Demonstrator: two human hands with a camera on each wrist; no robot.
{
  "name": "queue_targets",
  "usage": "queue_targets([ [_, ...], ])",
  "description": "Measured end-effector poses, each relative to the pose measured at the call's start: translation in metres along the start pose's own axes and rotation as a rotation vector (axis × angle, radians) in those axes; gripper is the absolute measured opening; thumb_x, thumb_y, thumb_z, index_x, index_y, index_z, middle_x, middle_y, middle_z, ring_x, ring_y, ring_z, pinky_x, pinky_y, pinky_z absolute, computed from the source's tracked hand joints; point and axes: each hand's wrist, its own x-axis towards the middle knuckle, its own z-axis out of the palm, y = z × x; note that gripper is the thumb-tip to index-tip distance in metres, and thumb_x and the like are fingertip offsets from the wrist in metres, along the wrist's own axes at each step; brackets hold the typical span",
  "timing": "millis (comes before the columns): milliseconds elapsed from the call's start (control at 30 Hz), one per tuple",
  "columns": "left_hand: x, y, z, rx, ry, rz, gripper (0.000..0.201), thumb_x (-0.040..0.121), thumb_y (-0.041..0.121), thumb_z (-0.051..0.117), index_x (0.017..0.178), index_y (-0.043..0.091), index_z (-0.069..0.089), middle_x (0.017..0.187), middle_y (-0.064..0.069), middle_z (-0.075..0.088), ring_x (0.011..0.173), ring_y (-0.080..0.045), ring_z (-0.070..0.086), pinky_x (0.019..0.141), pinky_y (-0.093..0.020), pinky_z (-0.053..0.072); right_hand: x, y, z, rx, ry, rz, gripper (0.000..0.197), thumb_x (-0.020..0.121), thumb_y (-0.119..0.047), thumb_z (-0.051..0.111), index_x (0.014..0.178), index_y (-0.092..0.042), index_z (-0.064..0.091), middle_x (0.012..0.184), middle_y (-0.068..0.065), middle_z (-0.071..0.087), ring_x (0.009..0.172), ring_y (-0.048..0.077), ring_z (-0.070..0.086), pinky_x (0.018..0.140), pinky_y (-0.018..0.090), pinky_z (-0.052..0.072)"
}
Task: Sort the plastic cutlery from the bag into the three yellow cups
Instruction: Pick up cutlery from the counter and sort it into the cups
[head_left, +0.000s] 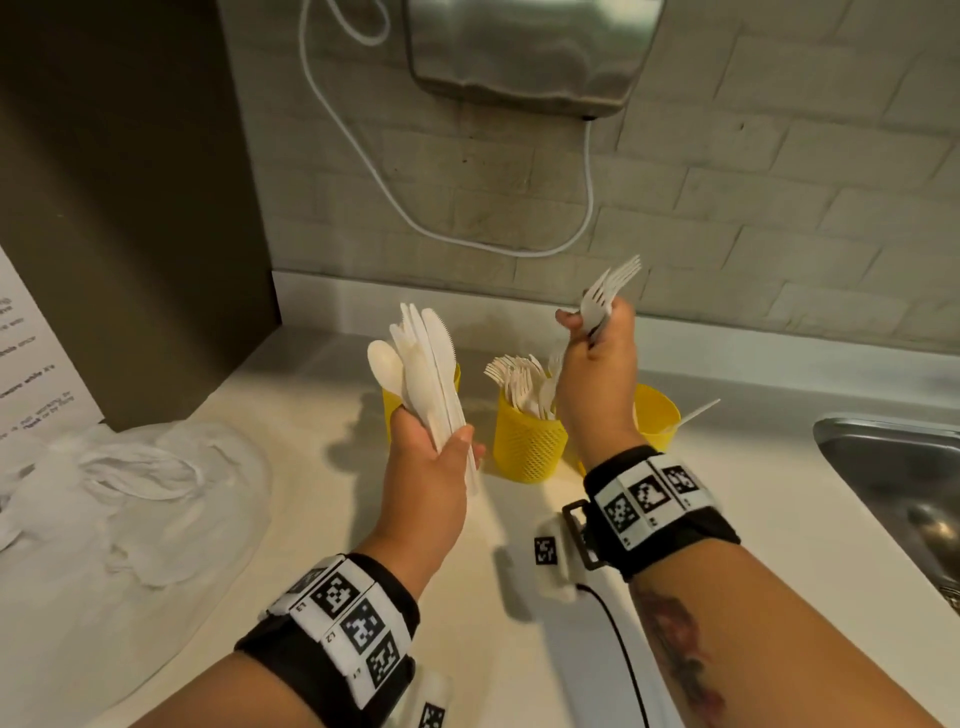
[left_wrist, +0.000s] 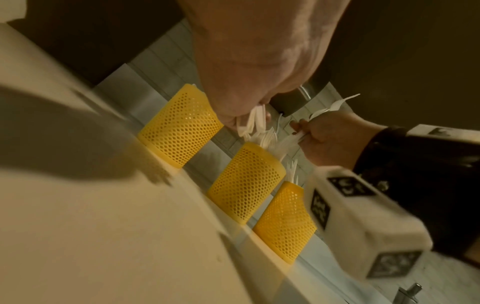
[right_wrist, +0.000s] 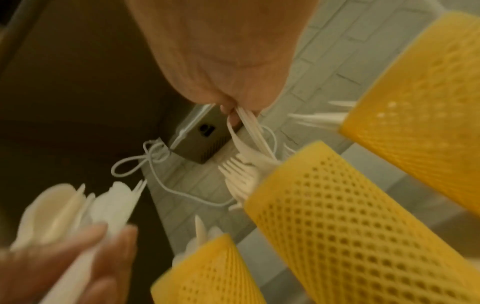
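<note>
Three yellow mesh cups stand in a row on the counter: the left cup (head_left: 387, 402), the middle cup (head_left: 527, 441) full of white forks, and the right cup (head_left: 657, 418) with a white handle sticking out. My left hand (head_left: 434, 452) grips a bundle of white cutlery (head_left: 428, 369) of knives, spoons and forks, raised in front of the left cup. My right hand (head_left: 597, 364) holds a few white forks (head_left: 608, 291) above the middle cup, tines up. In the right wrist view the held forks (right_wrist: 249, 131) hang over the middle cup (right_wrist: 337, 216).
The crumpled clear plastic bag (head_left: 124, 499) lies on the counter at the left. A steel sink (head_left: 904, 488) lies at the right edge. A metal dispenser (head_left: 524, 47) with a white cord (head_left: 415, 218) hangs on the tiled wall behind.
</note>
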Motion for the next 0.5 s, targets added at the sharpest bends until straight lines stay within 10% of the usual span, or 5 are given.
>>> queue_targets([
  [333, 0.002, -0.002, -0.005, 0.012, 0.012, -0.010, 0.034, 0.097, 0.012, 0.056, 0.124, 0.028, 0.043, 0.113, -0.003, 0.064, 0.078, -0.008, 0.071, 0.067, -0.035, 0.053, -0.014, 0.021, 0.005, 0.076, -0.231, 0.191, 0.032, 0.093, -0.004, 0.038, 0.117, -0.024, 0.043, 0.117, 0.007, 0.056, 0.108, 0.019, 0.060, 0.091, 0.053, 0.054],
  [500, 0.002, 0.001, 0.000, 0.014, -0.026, 0.002, 0.033, 0.097, 0.011, 0.057, 0.111, 0.039, 0.044, 0.113, -0.009, 0.064, 0.075, -0.009, 0.070, 0.070, -0.032, 0.056, -0.016, 0.018, 0.000, 0.130, -0.259, 0.197, 0.062, 0.081, -0.019, 0.041, 0.142, -0.025, 0.032, 0.135, 0.001, 0.048, 0.118, 0.015, 0.051, 0.102, 0.039, 0.047],
])
